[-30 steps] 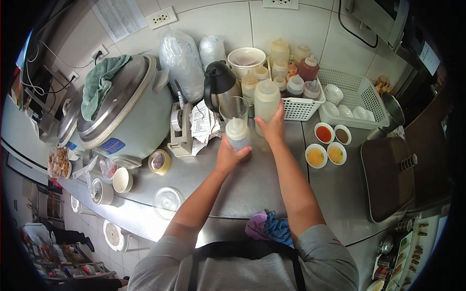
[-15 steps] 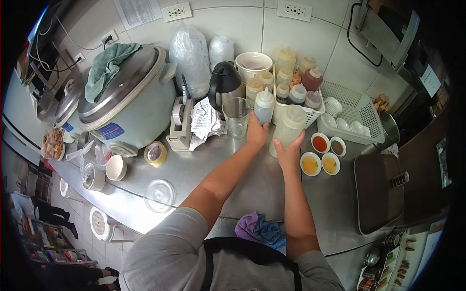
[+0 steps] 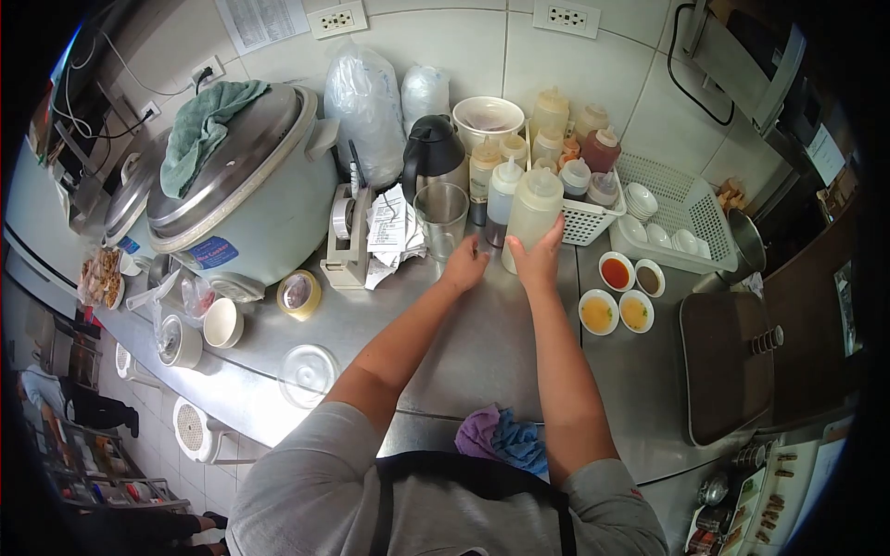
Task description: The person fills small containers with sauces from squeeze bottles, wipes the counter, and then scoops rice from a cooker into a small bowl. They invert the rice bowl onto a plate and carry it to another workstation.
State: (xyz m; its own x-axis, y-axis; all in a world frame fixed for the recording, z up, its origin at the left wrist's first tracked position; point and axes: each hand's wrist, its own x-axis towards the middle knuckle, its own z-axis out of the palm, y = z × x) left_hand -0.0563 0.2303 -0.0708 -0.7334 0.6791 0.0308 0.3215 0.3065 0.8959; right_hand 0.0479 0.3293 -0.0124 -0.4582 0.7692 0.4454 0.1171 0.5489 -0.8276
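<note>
Handling the large bottle (image 3: 537, 198) seems the step: the right hand (image 3: 536, 263) grips it, while the left hand (image 3: 464, 268), apart, is beside the glass (image 3: 440, 219), contact unclear; shifting it upright calls for steadiness.

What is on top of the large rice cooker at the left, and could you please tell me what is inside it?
A green cloth lies draped over the metal lid of the rice cooker. The lid hides the inside, so its contents cannot be seen.
</note>
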